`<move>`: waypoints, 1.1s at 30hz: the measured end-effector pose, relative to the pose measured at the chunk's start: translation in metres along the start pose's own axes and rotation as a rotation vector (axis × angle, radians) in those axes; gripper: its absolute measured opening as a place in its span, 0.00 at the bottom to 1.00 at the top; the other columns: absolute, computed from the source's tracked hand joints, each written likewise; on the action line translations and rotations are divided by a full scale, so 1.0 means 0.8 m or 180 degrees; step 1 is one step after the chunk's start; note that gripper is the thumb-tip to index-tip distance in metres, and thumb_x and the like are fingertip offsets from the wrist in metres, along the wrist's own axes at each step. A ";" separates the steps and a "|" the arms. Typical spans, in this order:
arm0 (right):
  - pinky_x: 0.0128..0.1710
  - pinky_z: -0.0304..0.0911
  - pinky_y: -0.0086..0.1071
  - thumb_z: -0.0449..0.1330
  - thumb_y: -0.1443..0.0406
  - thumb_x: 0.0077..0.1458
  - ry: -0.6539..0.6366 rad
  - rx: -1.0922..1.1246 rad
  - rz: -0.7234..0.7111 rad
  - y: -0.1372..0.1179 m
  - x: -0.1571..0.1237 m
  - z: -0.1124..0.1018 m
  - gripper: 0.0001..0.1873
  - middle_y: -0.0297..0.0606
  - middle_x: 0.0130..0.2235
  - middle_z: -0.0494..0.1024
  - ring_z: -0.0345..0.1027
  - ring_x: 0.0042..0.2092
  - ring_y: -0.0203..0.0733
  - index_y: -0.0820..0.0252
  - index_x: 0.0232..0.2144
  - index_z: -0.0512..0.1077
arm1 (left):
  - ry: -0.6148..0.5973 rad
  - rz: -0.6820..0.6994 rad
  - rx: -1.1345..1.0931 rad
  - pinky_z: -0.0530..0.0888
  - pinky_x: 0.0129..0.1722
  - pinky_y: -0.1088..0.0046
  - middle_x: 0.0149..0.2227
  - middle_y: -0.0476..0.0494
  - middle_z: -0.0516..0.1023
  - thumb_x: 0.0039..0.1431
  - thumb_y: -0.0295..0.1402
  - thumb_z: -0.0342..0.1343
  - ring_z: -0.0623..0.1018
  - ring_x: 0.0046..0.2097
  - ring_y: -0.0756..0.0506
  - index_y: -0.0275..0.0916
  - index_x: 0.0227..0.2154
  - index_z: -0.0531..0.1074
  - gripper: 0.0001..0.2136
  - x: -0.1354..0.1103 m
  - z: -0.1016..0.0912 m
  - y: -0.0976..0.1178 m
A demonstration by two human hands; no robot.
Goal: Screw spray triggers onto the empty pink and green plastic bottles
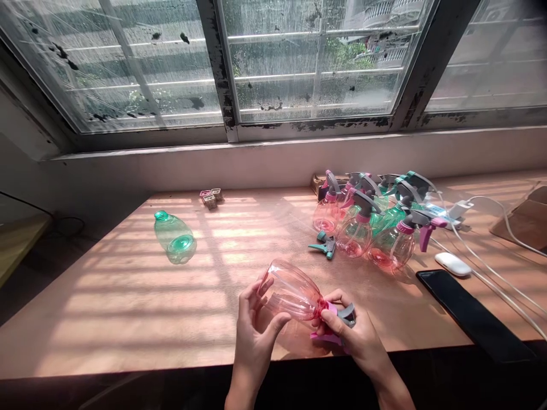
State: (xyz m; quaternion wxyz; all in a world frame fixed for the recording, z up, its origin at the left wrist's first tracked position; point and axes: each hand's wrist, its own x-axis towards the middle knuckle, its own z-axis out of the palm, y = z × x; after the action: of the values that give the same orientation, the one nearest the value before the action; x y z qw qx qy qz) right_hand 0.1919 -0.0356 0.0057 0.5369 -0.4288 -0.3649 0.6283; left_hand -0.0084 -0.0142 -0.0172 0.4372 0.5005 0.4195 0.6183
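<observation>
I hold a clear pink spray bottle on its side just above the wooden table, near the front edge. My left hand wraps its fingers round the bottle's body. Closed on the pink and grey trigger head at the bottle's neck is my right hand. A green bottle without a head lies on its side at the left of the table. A loose teal trigger head lies beside a pile of pink and green spray bottles at the right.
A black phone lies near the front right edge, with a white mouse and white cables beyond it. Small wooden clips sit at the back by the wall. Windows run behind the table.
</observation>
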 end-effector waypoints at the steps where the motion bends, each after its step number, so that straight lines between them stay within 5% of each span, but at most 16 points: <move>1: 0.32 0.79 0.36 0.75 0.50 0.54 0.0005 0.0040 0.0012 0.000 0.000 -0.001 0.21 0.35 0.28 0.83 0.76 0.31 0.41 0.58 0.36 0.75 | 0.0033 0.0011 0.0010 0.69 0.67 0.50 0.64 0.38 0.77 0.56 0.40 0.73 0.73 0.68 0.33 0.50 0.58 0.70 0.28 0.001 0.000 0.000; 5: 0.32 0.76 0.31 0.75 0.50 0.54 -0.0004 0.0201 -0.0097 -0.002 0.002 -0.006 0.21 0.34 0.26 0.82 0.75 0.29 0.38 0.59 0.35 0.76 | -0.0118 0.0113 0.0314 0.61 0.72 0.49 0.71 0.42 0.69 0.58 0.37 0.72 0.66 0.72 0.33 0.54 0.62 0.71 0.30 0.004 0.000 0.001; 9: 0.31 0.74 0.28 0.74 0.50 0.55 -0.0068 0.0195 -0.0186 -0.001 0.003 -0.007 0.20 0.34 0.26 0.82 0.75 0.28 0.37 0.58 0.35 0.75 | -0.0286 -0.0084 0.0196 0.70 0.67 0.52 0.69 0.44 0.71 0.61 0.38 0.69 0.73 0.66 0.36 0.61 0.66 0.67 0.31 -0.002 -0.006 0.005; 13: 0.33 0.75 0.32 0.75 0.49 0.53 -0.0100 -0.0105 -0.0287 0.006 -0.006 -0.004 0.21 0.33 0.27 0.82 0.76 0.30 0.40 0.58 0.36 0.76 | -0.0782 -0.0372 -0.0461 0.69 0.67 0.51 0.72 0.40 0.67 0.51 0.48 0.75 0.71 0.68 0.31 0.60 0.69 0.62 0.44 -0.012 -0.016 0.026; 17: 0.30 0.70 0.31 0.73 0.53 0.56 -0.0337 -0.1386 -0.1006 0.012 -0.022 0.000 0.16 0.35 0.34 0.83 0.75 0.31 0.41 0.57 0.40 0.80 | -0.0276 -0.0651 -0.0848 0.71 0.64 0.45 0.67 0.32 0.73 0.44 0.66 0.68 0.77 0.63 0.25 0.50 0.64 0.69 0.46 -0.019 -0.022 0.050; 21: 0.29 0.66 0.31 0.75 0.55 0.54 -0.0139 -0.1809 -0.1660 0.011 -0.039 0.008 0.14 0.35 0.32 0.84 0.74 0.30 0.42 0.55 0.39 0.82 | 0.0209 -0.0989 -0.0733 0.73 0.61 0.45 0.58 0.30 0.82 0.52 0.65 0.63 0.80 0.60 0.25 0.43 0.61 0.72 0.41 -0.024 -0.023 0.066; 26: 0.32 0.73 0.35 0.70 0.47 0.59 -0.0245 -0.0321 -0.0581 -0.003 -0.042 0.030 0.19 0.34 0.26 0.82 0.76 0.27 0.42 0.56 0.36 0.77 | 0.0177 -0.0413 -0.0307 0.72 0.62 0.51 0.62 0.33 0.79 0.51 0.55 0.69 0.77 0.63 0.28 0.43 0.57 0.76 0.33 -0.028 -0.028 0.085; 29: 0.30 0.74 0.36 0.65 0.44 0.62 -0.0283 -0.0138 -0.0356 -0.009 -0.041 0.036 0.23 0.33 0.24 0.79 0.73 0.23 0.41 0.57 0.30 0.73 | -0.0035 -0.0170 -0.0111 0.69 0.65 0.52 0.68 0.36 0.73 0.54 0.51 0.69 0.74 0.65 0.29 0.45 0.57 0.76 0.29 -0.032 -0.032 0.095; 31: 0.30 0.73 0.33 0.64 0.47 0.65 -0.0120 -0.0526 -0.0718 -0.009 -0.044 0.036 0.22 0.33 0.23 0.77 0.73 0.24 0.40 0.57 0.29 0.74 | -0.0136 -0.0238 -0.0193 0.71 0.63 0.52 0.69 0.36 0.71 0.54 0.52 0.68 0.74 0.65 0.28 0.46 0.57 0.76 0.30 -0.035 -0.035 0.100; 33: 0.28 0.69 0.30 0.64 0.54 0.67 -0.0068 -0.1218 -0.1549 -0.008 -0.050 0.036 0.16 0.32 0.23 0.78 0.73 0.25 0.39 0.56 0.30 0.77 | -0.0108 -0.0473 -0.0397 0.75 0.57 0.53 0.68 0.35 0.72 0.56 0.58 0.64 0.77 0.60 0.28 0.45 0.57 0.76 0.31 -0.038 -0.037 0.105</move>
State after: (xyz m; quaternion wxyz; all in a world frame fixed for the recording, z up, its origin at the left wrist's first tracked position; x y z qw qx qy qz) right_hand 0.1696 -0.0739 0.0278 0.5772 -0.4155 -0.5741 0.4056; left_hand -0.0441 -0.0684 0.0513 0.5193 0.4502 0.4087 0.6005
